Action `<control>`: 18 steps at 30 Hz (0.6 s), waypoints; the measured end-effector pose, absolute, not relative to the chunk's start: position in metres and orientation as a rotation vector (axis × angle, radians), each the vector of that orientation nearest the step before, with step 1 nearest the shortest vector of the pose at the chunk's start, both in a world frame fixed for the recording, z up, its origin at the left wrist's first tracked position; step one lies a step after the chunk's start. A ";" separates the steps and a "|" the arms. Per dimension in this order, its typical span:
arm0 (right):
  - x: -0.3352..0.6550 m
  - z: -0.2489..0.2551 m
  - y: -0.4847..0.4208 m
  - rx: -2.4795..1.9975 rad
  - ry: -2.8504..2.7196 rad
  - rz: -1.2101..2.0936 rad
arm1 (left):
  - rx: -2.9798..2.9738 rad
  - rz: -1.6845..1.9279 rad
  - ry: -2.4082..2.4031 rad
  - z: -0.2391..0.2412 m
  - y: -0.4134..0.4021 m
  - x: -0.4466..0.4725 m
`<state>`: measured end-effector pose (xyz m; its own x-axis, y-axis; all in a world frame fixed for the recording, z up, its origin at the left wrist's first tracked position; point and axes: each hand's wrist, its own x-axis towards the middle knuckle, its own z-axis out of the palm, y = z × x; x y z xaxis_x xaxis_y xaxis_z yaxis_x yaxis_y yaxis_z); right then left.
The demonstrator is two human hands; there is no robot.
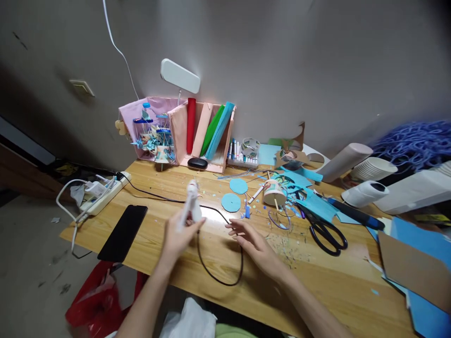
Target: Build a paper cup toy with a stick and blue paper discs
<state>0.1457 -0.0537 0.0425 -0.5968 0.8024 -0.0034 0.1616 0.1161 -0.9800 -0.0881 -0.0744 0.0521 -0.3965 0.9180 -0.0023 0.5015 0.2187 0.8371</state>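
Observation:
My left hand is wrapped round a white hot glue gun, held upright above the table with its tip toward the wall; the gun is slightly blurred. Its black cord loops down from the handle and passes under my right hand. The fingers of that hand are bent but apart, close to the cord; whether they touch it I cannot tell. Beyond the hands lie two light blue discs, one nearer and one farther. A paper cup with a stick through it lies on its side to their right.
A black phone and a white power strip are at the left. Black-handled scissors, blue scraps and a dark blue-handled tool lie right. A pink organizer with coloured rolls stands by the wall. Cardboard covers the right corner.

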 end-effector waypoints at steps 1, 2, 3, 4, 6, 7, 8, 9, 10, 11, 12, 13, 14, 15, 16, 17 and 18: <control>0.140 0.043 -0.054 -0.893 -1.763 1.600 | 1.325 1.088 1.965 0.054 -0.077 -0.069; 0.136 0.044 -0.054 -0.877 -1.690 1.642 | 1.407 1.065 1.891 0.056 -0.079 -0.050; 0.132 0.044 -0.053 -0.893 -1.630 1.652 | 1.491 1.057 1.831 0.057 -0.080 -0.033; 0.130 0.044 -0.051 -0.937 -1.577 1.640 | 1.561 1.030 1.784 0.057 -0.080 -0.018; 0.130 0.041 -0.045 -1.064 -1.497 1.599 | 1.710 0.960 1.752 0.058 -0.078 0.004; 0.133 0.039 -0.042 -1.122 -1.472 1.588 | 1.778 0.916 1.738 0.058 -0.077 0.011; 0.137 0.036 -0.038 -1.162 -1.451 1.578 | 1.841 0.870 1.696 0.058 -0.075 0.016; 0.142 0.033 -0.034 -1.181 -1.428 1.570 | 1.890 0.824 1.637 0.057 -0.071 0.017; 0.148 0.031 -0.030 -1.193 -1.396 1.559 | 1.918 0.780 1.572 0.056 -0.066 0.017; 0.155 0.028 -0.026 -1.197 -1.356 1.544 | 1.935 0.744 1.513 0.053 -0.059 0.015; 0.162 0.027 -0.022 -1.196 -1.310 1.523 | 1.932 0.722 1.507 0.050 -0.051 0.011; 0.169 0.026 -0.019 -1.192 -1.266 1.499 | 1.929 0.707 1.559 0.045 -0.042 0.006; 0.175 0.026 -0.016 -1.189 -1.228 1.473 | 1.936 0.718 1.661 0.039 -0.031 0.002; 0.180 0.026 -0.013 -1.189 -1.202 1.450 | 1.959 0.739 1.772 0.033 -0.021 -0.003; 0.184 0.026 -0.011 -1.194 -1.188 1.431 | 1.999 0.731 1.851 0.026 -0.012 -0.007; 0.188 0.027 -0.010 -1.199 -1.185 1.420 | 2.040 0.697 1.886 0.020 -0.003 -0.011; 0.191 0.027 -0.010 -1.203 -1.190 1.420 | 2.059 0.670 1.906 0.013 0.004 -0.013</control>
<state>0.1906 -0.0099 0.0275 -0.1225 0.9845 -0.1257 -0.0478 -0.1323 -0.9901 -0.0133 0.0038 0.0135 0.0352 0.9868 0.1581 0.8687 -0.1084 0.4833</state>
